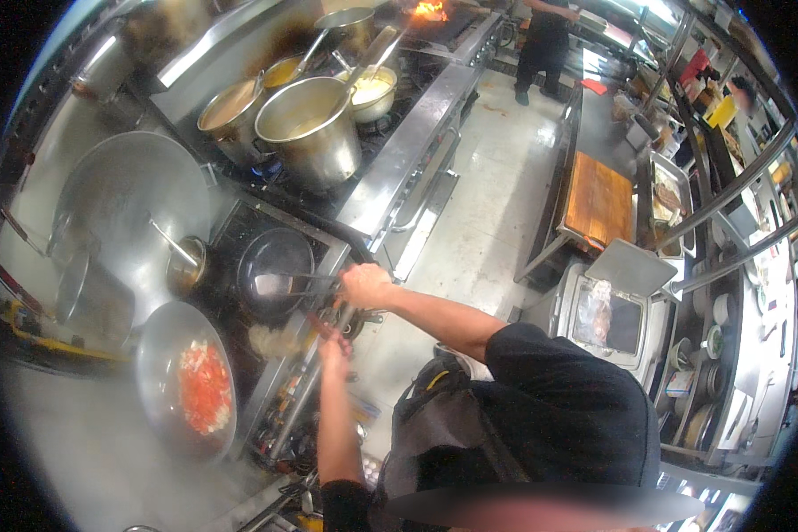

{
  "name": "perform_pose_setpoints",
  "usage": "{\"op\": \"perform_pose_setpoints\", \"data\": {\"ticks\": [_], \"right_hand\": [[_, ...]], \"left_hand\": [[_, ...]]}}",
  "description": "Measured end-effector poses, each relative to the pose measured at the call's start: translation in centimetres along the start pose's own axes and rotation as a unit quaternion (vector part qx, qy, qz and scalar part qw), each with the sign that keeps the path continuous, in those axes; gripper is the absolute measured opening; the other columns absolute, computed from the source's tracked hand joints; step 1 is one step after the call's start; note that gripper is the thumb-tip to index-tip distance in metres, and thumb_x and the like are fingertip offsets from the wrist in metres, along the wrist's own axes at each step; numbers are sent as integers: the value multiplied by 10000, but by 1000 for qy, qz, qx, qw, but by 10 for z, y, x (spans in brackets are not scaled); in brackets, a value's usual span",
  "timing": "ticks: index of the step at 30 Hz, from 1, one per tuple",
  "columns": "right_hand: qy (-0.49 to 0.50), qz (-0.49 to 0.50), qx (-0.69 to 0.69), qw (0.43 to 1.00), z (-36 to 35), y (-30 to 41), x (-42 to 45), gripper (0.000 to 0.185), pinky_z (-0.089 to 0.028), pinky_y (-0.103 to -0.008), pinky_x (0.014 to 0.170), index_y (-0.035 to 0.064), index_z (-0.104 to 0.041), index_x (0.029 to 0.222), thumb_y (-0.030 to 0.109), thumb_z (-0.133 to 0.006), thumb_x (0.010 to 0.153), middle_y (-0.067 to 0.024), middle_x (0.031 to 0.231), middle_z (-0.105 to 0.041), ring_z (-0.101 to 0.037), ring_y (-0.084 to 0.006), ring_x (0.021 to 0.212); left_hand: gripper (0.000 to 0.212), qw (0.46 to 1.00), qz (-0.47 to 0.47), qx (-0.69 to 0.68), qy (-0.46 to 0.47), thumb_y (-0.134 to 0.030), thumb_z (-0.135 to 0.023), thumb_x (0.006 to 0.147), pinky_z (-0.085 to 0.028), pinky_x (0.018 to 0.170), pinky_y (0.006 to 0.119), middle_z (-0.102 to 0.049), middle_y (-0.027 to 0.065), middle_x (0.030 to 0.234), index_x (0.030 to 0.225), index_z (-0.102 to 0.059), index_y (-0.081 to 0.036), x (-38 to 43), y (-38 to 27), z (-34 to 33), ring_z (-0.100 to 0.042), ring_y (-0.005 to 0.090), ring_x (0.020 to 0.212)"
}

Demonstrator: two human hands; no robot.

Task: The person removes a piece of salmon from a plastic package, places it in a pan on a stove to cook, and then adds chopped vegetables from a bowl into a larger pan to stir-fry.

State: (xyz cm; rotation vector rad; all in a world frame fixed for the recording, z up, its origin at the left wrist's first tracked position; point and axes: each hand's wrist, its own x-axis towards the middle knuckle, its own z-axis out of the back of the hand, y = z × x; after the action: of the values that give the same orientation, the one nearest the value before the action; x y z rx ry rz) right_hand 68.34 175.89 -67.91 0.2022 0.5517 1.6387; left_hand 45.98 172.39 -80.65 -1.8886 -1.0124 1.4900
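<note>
My right hand (367,286) is closed around a two-armed metal utensil, seemingly tongs (312,276), which reaches over a black round pan (276,256) on the stove. A whitish patch shows in that pan; whether it is a blade, food or a reflection I cannot tell. Nearer to me, my left hand (334,347) is at the stove's front edge, its fingers around a reddish, blurred handle-like thing (320,326). Left of both hands, a tilted wok (153,372) holds chopped red and white food (205,389). A metal pot (187,266) with a ladle stands beside the black pan.
A large wok (133,179) lies beyond the small pot. Big stockpots (312,139) stand on burners, with a blue flame below; farther off, a grill flames (431,10). Behind me are a wooden cutting board (598,196) and a lidded bin (612,312). Another person (543,46) stands in the aisle.
</note>
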Motion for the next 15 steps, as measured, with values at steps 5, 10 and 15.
{"op": "perform_pose_setpoints", "data": {"ticks": [5, 10, 15], "right_hand": [[-72, -2, -41, 997, 19, -19, -15, 454, -588, -467, 751, 21, -699, 1044, 402, -682, 797, -187, 827, -716, -719, -346, 819], [-80, 25, -17, 996, 51, -21, -37, 454, -560, -483, 749, 75, -646, 1136, 404, -690, 826, -196, 920, -713, -697, -375, 860], [-69, 23, -77, 994, 45, -40, -27, 483, -553, -486, 791, 79, -596, 1199, 373, -706, 832, -211, 960, -703, -689, -390, 919]], "left_hand": [[583, 998, 38, -29, 40, -158, -505, 1015, -341, 419, 233, -416, -51, 721, 1537, -264, -251, -15, 15, -8, -395, 77, 523], [354, 999, -52, -8, -6, -252, -561, 1013, -270, 419, 228, -396, -57, 688, 1338, -534, -116, -12, -7, 22, -339, 63, 521], [237, 999, -23, -2, -25, -168, -542, 985, -287, 415, 222, -431, -27, 780, 1215, -492, -134, -29, -14, -13, -407, 74, 591]]}}
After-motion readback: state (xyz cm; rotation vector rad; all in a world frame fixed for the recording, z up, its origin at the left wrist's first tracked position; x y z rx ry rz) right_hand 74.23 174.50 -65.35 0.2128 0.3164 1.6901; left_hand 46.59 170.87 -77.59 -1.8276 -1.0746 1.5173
